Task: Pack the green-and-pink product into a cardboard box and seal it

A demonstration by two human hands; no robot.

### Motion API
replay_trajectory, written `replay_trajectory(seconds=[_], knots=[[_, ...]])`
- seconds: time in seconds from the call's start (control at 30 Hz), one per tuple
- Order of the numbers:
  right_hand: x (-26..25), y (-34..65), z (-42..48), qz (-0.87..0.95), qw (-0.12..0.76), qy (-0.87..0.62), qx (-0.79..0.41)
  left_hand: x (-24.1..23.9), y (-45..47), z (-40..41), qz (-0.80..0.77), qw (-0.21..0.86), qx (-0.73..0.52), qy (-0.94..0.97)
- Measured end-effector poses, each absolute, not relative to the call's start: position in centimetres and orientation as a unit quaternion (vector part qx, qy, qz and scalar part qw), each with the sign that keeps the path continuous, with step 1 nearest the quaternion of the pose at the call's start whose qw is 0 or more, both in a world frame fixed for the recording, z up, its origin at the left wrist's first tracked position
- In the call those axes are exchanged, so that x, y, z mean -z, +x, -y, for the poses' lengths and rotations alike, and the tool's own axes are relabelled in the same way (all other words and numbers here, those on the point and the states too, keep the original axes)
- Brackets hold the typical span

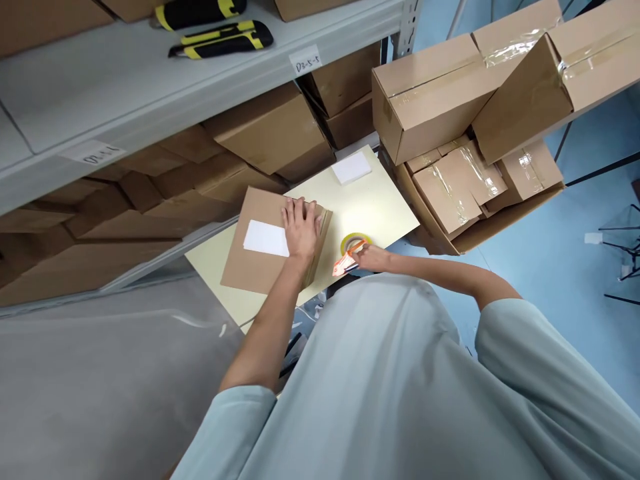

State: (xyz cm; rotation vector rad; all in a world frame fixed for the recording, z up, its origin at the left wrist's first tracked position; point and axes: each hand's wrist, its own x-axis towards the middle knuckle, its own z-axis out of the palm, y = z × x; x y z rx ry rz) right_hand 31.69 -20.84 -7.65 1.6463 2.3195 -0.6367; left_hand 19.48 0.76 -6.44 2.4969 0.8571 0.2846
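My left hand [301,230] lies flat with fingers apart on a brown cardboard box [235,267], touching its top near the right side. A white paper label [265,238] is on that top, beside my fingers. Right of the box, my right hand [371,258] is closed around a tape dispenser [344,264] with an orange and white front. Its roll of yellow-rimmed tape [345,245] shows just beyond my fingers. Both the box and the dispenser are at a pale yellow tabletop [390,207]. My palm hides part of the dispenser's handle.
A stack of white paper [352,167] lies at the table's far end. Beyond stands a large open carton [435,230] packed with taped boxes [450,187]. Grey shelving [200,87] on the left holds several cartons and two black-and-yellow utility knives [225,40].
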Motion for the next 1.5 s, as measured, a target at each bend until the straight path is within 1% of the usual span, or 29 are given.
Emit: replay_trajectory(seconds=[0.1, 0.23, 0.33, 0.4, 0.53, 0.67, 0.73, 0.83, 0.93, 1.07, 1.17, 1.3, 1.43, 1.5], knots=[[7.0, 36.8, 23.1, -0.777, 0.134, 0.574, 0.219, 6.4, 18.9, -0.1, -0.287, 0.245, -0.105, 0.92], [5.6, 43.8, 25.1, -0.749, 0.169, 0.607, 0.207, 6.4, 17.0, 1.3, -0.241, 0.235, -0.069, 0.939], [5.0, 47.2, 24.5, -0.726, 0.195, 0.636, 0.177, 6.5, 15.0, 2.6, -0.187, 0.229, -0.037, 0.955], [5.2, 47.9, 22.9, -0.724, 0.193, 0.643, 0.158, 6.6, 14.0, 3.6, -0.148, 0.233, -0.015, 0.961], [6.5, 45.4, 18.5, -0.744, 0.16, 0.633, 0.138, 6.0, 12.7, 6.0, -0.099, 0.242, -0.001, 0.965], [7.7, 41.3, 15.7, -0.764, 0.131, 0.616, 0.142, 4.5, 12.1, 7.7, -0.109, 0.249, -0.03, 0.962], [8.1, 39.8, 15.3, -0.764, 0.116, 0.619, 0.141, 3.9, 12.2, 7.5, -0.151, 0.262, -0.049, 0.952], [8.4, 38.0, 15.3, -0.759, 0.106, 0.626, 0.144, 3.6, 13.7, 5.2, -0.268, 0.255, -0.11, 0.923], [8.5, 36.0, 15.2, -0.754, 0.102, 0.63, 0.154, 4.7, 16.6, 2.2, -0.383, 0.217, -0.156, 0.884], [8.3, 32.9, 14.9, -0.768, 0.1, 0.611, 0.163, 7.1, 18.9, 1.4, -0.473, 0.213, -0.15, 0.842], [8.1, 31.3, 15.3, -0.781, 0.106, 0.594, 0.163, 7.9, 17.9, 3.1, -0.465, 0.218, -0.154, 0.844], [8.1, 30.0, 16.2, -0.79, 0.106, 0.58, 0.168, 7.5, 15.0, 4.8, -0.389, 0.225, -0.098, 0.888], [8.4, 29.7, 16.6, -0.795, 0.102, 0.574, 0.169, 7.2, 13.8, 5.4, -0.415, 0.19, -0.104, 0.884], [8.5, 30.2, 16.9, -0.8, 0.099, 0.568, 0.168, 7.2, 13.7, 5.7, -0.413, 0.196, -0.11, 0.882]])
